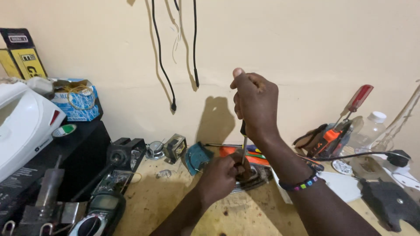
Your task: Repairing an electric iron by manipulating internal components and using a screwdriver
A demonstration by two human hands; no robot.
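Note:
My right hand is raised over the bench, closed around the dark handle of a screwdriver whose thin shaft points straight down. Its tip meets a small dark part that my left hand pinches from the left. That part rests on a shiny metal plate lying on the wooden bench. A beaded bracelet circles my right wrist.
A multimeter and black gear lie at the bottom left, beside a white appliance and boxes. A red-handled screwdriver, orange tool and clear bottle stand at the right. Cables hang on the wall.

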